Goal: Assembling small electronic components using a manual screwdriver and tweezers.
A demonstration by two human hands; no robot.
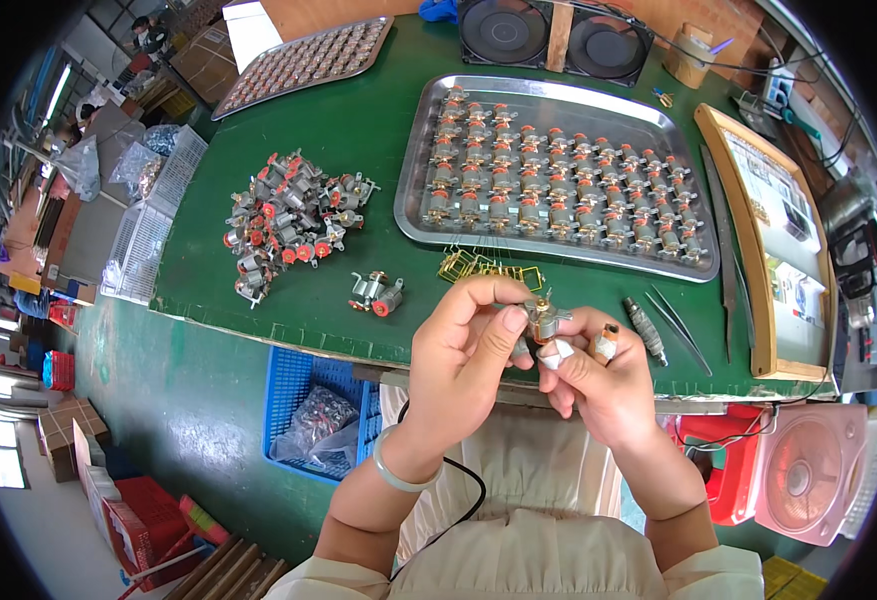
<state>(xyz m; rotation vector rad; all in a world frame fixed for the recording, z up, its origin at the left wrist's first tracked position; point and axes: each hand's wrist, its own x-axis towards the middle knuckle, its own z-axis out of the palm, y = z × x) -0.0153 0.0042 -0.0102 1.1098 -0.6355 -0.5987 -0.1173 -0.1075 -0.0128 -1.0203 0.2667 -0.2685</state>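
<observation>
Both hands meet just in front of the green table's near edge [288, 335]. My left hand [463, 355] and my right hand [598, 375] pinch one small motor rotor [543, 318] with copper winding between their fingertips. The right hand's fingertips wear white tape. Just beyond the hands lie thin brass wire frames [483, 267]. A lone rotor [376, 293] sits on the table to the left of the hands. Farther left is a loose pile of rotors [288, 222]. A steel tray [413, 190] behind the hands holds several neat rows of rotors.
Tweezers and a small tool [658, 325] lie right of the hands. A framed sheet [778, 230] lies at the table's right. A second tray of parts [303, 62] and two black fans [553, 35] stand at the back. A blue crate [308, 395] sits below the table.
</observation>
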